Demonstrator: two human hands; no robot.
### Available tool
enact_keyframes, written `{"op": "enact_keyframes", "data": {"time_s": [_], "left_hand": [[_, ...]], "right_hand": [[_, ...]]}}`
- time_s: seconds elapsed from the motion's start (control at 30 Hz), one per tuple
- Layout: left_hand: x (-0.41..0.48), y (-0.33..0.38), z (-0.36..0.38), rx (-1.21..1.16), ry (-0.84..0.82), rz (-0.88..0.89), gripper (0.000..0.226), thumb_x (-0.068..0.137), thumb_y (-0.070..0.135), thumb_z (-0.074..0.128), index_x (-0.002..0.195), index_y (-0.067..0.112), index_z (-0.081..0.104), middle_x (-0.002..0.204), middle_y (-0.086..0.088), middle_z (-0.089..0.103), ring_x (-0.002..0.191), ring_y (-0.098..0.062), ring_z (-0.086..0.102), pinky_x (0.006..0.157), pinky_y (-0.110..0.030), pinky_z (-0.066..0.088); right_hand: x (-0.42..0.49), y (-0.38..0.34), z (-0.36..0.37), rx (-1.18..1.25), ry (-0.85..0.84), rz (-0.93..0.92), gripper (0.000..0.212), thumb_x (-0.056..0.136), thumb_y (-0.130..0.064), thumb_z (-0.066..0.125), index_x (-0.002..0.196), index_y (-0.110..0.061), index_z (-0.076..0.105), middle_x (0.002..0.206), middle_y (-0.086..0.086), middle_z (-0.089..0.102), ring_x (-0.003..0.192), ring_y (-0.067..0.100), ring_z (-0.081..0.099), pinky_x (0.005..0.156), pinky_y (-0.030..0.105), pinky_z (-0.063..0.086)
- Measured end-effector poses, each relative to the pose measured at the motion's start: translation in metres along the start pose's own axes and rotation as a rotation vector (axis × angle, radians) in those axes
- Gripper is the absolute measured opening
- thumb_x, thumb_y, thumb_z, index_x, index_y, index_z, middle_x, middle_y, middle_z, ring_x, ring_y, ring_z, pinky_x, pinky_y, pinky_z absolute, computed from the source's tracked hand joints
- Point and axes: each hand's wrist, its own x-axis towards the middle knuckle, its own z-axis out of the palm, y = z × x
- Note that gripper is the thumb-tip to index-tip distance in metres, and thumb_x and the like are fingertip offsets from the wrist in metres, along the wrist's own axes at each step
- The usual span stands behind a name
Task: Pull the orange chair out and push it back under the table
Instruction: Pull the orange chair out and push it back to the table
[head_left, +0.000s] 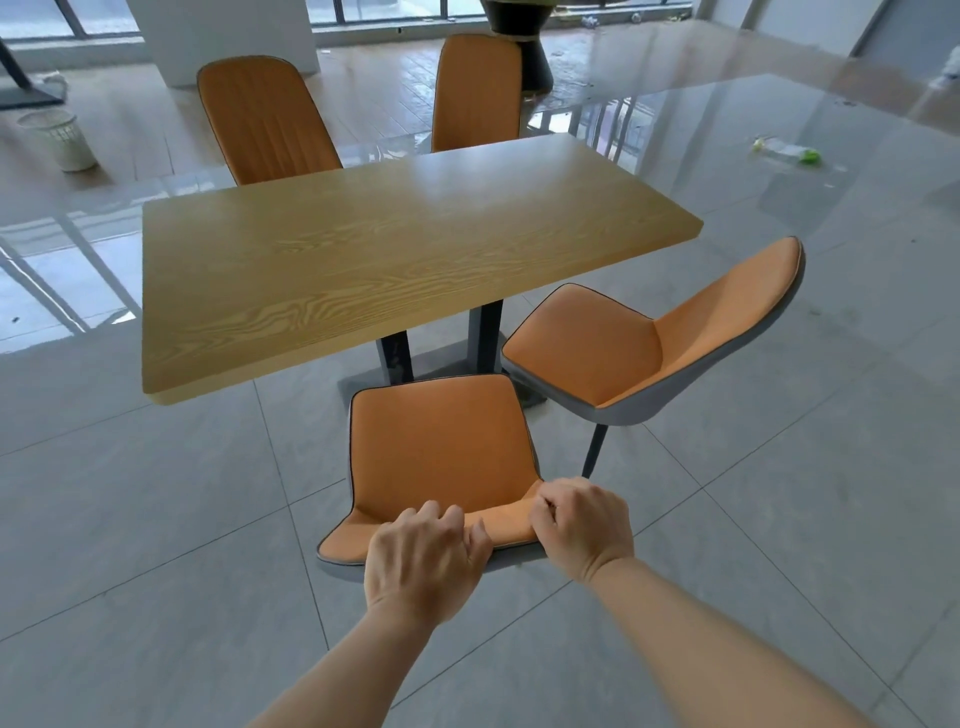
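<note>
An orange chair (439, 441) with a grey shell stands directly below me, its seat out from under the near edge of the wooden table (363, 249). Both hands grip the top of its backrest. My left hand (423, 561) curls over the middle of the backrest rim. My right hand (582, 525) is closed on the rim's right end. The chair's legs are hidden beneath the seat.
A second orange chair (649, 343) stands turned away at the table's right corner. Two more orange chairs (265, 119) (475, 93) stand on the far side. A white wastebasket (60, 137) is far left, a plastic bottle (787, 151) lies on the floor far right.
</note>
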Motion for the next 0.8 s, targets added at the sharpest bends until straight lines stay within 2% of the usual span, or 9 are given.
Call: {"op": "enact_keyframes", "data": {"time_s": [0.2, 0.37, 0.47, 0.53, 0.6, 0.67, 0.73, 0.8], "left_hand": [[0.002, 0.004, 0.001, 0.015, -0.011, -0.003, 0.042, 0.090, 0.049, 0.038, 0.055, 0.025, 0.037, 0.050, 0.003, 0.044, 0.043, -0.016, 0.032, 0.045, -0.024, 0.015], [0.003, 0.006, -0.003, 0.047, -0.139, -0.063, 0.039, 0.090, 0.048, 0.039, 0.060, 0.024, 0.037, 0.056, 0.004, 0.043, 0.049, -0.018, 0.041, 0.046, -0.029, 0.022], [0.006, 0.014, -0.018, 0.008, -0.246, -0.178, 0.037, 0.093, 0.051, 0.031, 0.074, 0.024, 0.047, 0.074, 0.004, 0.049, 0.069, -0.017, 0.048, 0.060, -0.035, 0.036], [0.009, 0.018, -0.031, -0.109, -0.299, -0.267, 0.031, 0.093, 0.048, 0.036, 0.079, 0.024, 0.050, 0.081, 0.003, 0.049, 0.079, -0.019, 0.049, 0.076, -0.036, 0.041], [0.006, 0.021, -0.044, -0.083, -0.293, -0.301, 0.025, 0.093, 0.042, 0.040, 0.083, 0.021, 0.051, 0.086, 0.001, 0.051, 0.081, -0.021, 0.050, 0.086, -0.038, 0.042], [-0.002, 0.021, -0.052, -0.017, -0.287, -0.351, 0.024, 0.095, 0.038, 0.039, 0.085, 0.019, 0.050, 0.089, -0.001, 0.053, 0.081, -0.022, 0.049, 0.089, -0.039, 0.042], [-0.012, 0.017, -0.060, -0.010, -0.274, -0.401, 0.026, 0.097, 0.037, 0.035, 0.087, 0.019, 0.050, 0.089, -0.001, 0.054, 0.082, -0.022, 0.052, 0.088, -0.040, 0.042], [-0.024, 0.012, -0.067, -0.010, -0.253, -0.428, 0.027, 0.096, 0.038, 0.035, 0.092, 0.020, 0.055, 0.090, -0.001, 0.056, 0.084, -0.024, 0.055, 0.087, -0.040, 0.041]], "right_hand": [[0.003, 0.007, 0.002, -0.002, -0.054, -0.010, 0.036, 0.082, -0.036, 0.038, 0.058, -0.020, 0.060, 0.057, -0.005, 0.058, 0.052, 0.014, 0.050, 0.045, 0.023, 0.041], [0.008, 0.005, -0.008, -0.028, -0.216, -0.026, 0.035, 0.089, -0.039, 0.032, 0.071, -0.023, 0.058, 0.072, -0.006, 0.061, 0.067, 0.015, 0.054, 0.058, 0.026, 0.047], [0.011, 0.002, -0.018, -0.035, -0.322, -0.035, 0.035, 0.094, -0.041, 0.034, 0.080, -0.025, 0.062, 0.080, -0.007, 0.061, 0.075, 0.014, 0.055, 0.064, 0.026, 0.047], [0.017, 0.002, -0.023, -0.006, -0.424, -0.021, 0.034, 0.095, -0.039, 0.036, 0.089, -0.026, 0.067, 0.089, -0.005, 0.063, 0.084, 0.015, 0.057, 0.066, 0.028, 0.046], [0.023, 0.002, -0.029, 0.066, -0.581, 0.022, 0.035, 0.096, -0.040, 0.036, 0.095, -0.026, 0.068, 0.097, -0.003, 0.063, 0.092, 0.017, 0.056, 0.073, 0.032, 0.046], [0.027, 0.000, -0.041, 0.086, -0.698, 0.022, 0.038, 0.097, -0.048, 0.034, 0.093, -0.026, 0.065, 0.097, -0.003, 0.062, 0.092, 0.017, 0.057, 0.082, 0.037, 0.050], [0.030, -0.002, -0.052, 0.038, -0.688, -0.020, 0.044, 0.096, -0.056, 0.032, 0.095, -0.027, 0.065, 0.097, -0.003, 0.062, 0.091, 0.018, 0.058, 0.084, 0.039, 0.052], [0.031, -0.006, -0.063, 0.016, -0.603, -0.054, 0.043, 0.098, -0.055, 0.034, 0.094, -0.026, 0.065, 0.096, -0.003, 0.062, 0.089, 0.017, 0.058, 0.080, 0.037, 0.051]]}}
